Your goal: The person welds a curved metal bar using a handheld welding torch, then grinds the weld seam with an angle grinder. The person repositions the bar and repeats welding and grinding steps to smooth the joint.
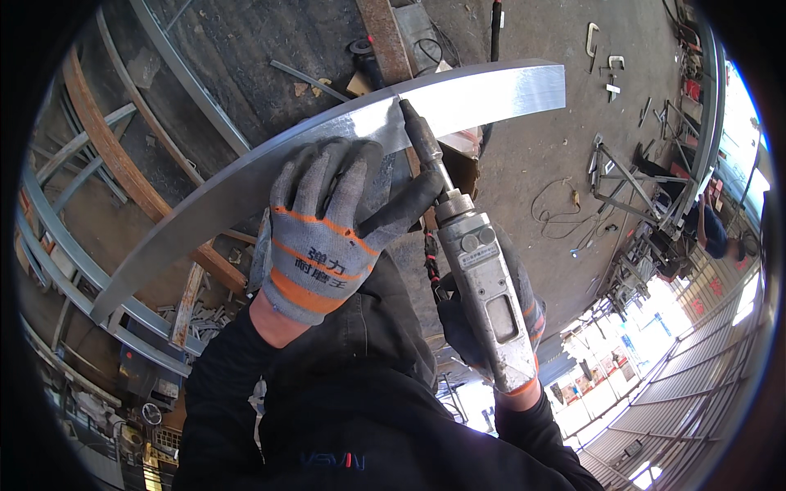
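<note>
A curved, shiny metal bar arcs across the view from lower left to upper right. My left hand, in a grey and orange work glove with dark fingertips, lies on its near side. Those fingers are stretched over the metal, and the thumb reaches out to the neck of a handheld welding gun. My right hand, gloved too and mostly hidden behind the silver gun body, is closed round it. At the bar's face, near its upper edge, sits the gun's narrow dark nozzle tip; contact cannot be told for certain.
Rusty curved beams and grey metal rails lie at the left. An angle grinder is beyond the bar. C-clamps and a loose cable lie on the right floor, near a metal frame. Another person is far right.
</note>
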